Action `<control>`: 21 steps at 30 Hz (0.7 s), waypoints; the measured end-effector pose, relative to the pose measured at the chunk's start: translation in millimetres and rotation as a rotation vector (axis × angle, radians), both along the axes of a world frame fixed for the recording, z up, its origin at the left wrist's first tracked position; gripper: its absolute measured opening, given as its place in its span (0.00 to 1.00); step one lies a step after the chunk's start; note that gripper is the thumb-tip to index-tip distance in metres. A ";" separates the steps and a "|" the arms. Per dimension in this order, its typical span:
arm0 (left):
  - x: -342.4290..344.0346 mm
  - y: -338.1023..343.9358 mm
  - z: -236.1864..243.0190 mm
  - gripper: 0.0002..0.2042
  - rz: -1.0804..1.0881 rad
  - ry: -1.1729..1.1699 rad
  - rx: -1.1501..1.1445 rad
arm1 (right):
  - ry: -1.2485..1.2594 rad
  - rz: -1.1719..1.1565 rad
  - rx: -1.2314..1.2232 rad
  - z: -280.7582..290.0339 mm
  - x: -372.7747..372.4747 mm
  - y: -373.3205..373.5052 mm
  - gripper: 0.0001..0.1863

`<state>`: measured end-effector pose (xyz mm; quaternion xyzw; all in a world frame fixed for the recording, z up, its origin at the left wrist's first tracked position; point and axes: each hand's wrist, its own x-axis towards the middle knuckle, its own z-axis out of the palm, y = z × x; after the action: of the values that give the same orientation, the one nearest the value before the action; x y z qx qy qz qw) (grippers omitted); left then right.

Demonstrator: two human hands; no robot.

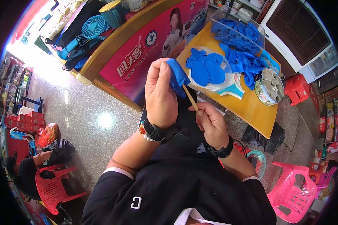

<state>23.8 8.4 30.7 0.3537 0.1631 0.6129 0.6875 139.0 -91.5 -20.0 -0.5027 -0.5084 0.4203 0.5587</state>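
Note:
My left hand (159,99) is closed around a small blue fabric piece (179,77), thumb along its near side. In my right hand (213,125) a thin wooden stick (190,98) is pinched between thumb and fingers; its far end meets the lower edge of the fabric, and I cannot tell how deep it goes in. Beyond my hands, on a yellow wooden table (264,116), flat blue pieces (206,69) lie stacked on a clear plastic sheet. More blue pieces (238,62) are heaped beside a round tin (264,98) with greyish pieces inside.
A clear plastic bin (223,28) of blue pieces stands at the table's far end. Left of it runs a counter (101,48) with a pink panel and a blue fan (93,27). Around me are a red stool (297,89), a pink chair (294,193) and a seated person (26,168).

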 end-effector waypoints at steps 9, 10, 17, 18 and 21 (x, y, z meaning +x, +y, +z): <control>-1.7 4.7 -2.2 0.05 -0.015 0.018 0.043 | 0.346 0.068 -0.043 -7.4 0.4 -4.9 0.10; -3.1 4.8 -7.4 0.05 -0.022 0.083 0.142 | 0.318 0.056 -0.044 -6.5 -0.8 -2.4 0.10; -2.2 -6.5 -4.5 0.05 -0.036 -0.025 -0.012 | 0.136 0.056 -0.008 -2.0 3.9 -0.5 0.09; -2.4 -6.0 -2.1 0.05 -0.036 -0.025 -0.012 | 0.136 0.055 -0.008 -1.7 5.5 0.3 0.09; -3.3 -2.4 0.4 0.08 0.094 0.072 0.041 | 0.012 0.013 0.022 -1.0 6.8 0.5 0.08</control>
<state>20.5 6.0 31.1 0.3814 0.1916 0.6346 0.6443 145.8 -90.9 -21.0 -0.4908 -0.5129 0.4212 0.5645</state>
